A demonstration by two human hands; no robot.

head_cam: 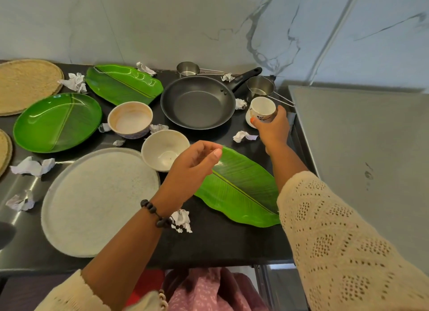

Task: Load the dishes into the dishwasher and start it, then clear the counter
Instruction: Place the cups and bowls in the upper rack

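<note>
**Counter layout**

The frying pan (197, 102) sits at the back centre, two bowls (130, 119) (165, 153) before it to the left. The large round tray (99, 201) lies front left, the leaf-shaped plate (241, 187) front right. A cup (262, 108) on a saucer (249, 121) stands right of the pan, measuring cups (260, 86) behind.

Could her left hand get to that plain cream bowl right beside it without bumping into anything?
Probably yes. The left hand hovers with loosely curled fingers, holding nothing, just right of the cream bowl. Nothing lies between them, and the right hand is busy farther off, gripping a cup.
</note>
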